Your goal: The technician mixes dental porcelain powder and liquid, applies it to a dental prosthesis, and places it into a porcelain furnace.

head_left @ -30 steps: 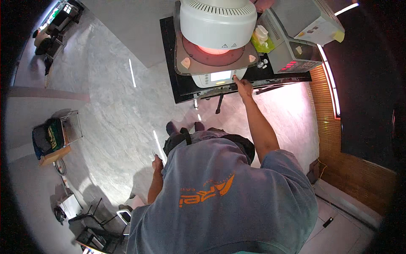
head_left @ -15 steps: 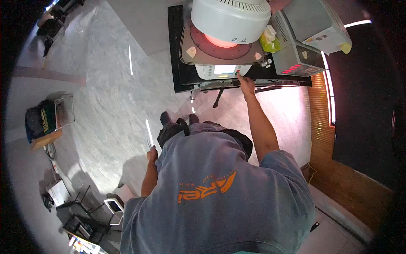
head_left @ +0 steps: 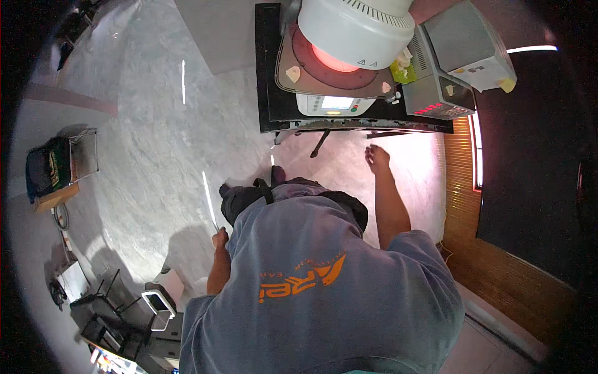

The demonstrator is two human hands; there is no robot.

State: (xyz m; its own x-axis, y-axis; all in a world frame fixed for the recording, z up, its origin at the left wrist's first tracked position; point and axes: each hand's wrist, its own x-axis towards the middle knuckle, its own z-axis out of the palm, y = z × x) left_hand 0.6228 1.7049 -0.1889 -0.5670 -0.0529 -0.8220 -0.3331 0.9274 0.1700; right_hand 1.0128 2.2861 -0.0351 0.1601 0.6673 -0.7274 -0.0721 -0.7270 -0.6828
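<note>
A white benchtop furnace (head_left: 355,34) with a domed head stands on the black table, its chamber glowing orange-pink. On its front is a control panel (head_left: 334,106) with a lit screen and red and green buttons. My right hand (head_left: 377,159) hangs in the air short of the table edge, loosely bent, with nothing visible in it. My left hand (head_left: 220,238) is low at my left side, closed on a thin metal tool (head_left: 218,228) with only its slender end showing; its exact kind is unclear.
The black table (head_left: 266,93) carries a grey unit (head_left: 439,95) with red lit digits, right of the furnace. A yellow-green packet (head_left: 403,73) lies between them. Pale chunks (head_left: 293,73) rest on the furnace plate. Behind me at left is a white-framed device (head_left: 159,305).
My right hand has left the furnace's control panel and drawn back toward my body. My left hand stays low with the thin tool. The view has shifted slightly.
</note>
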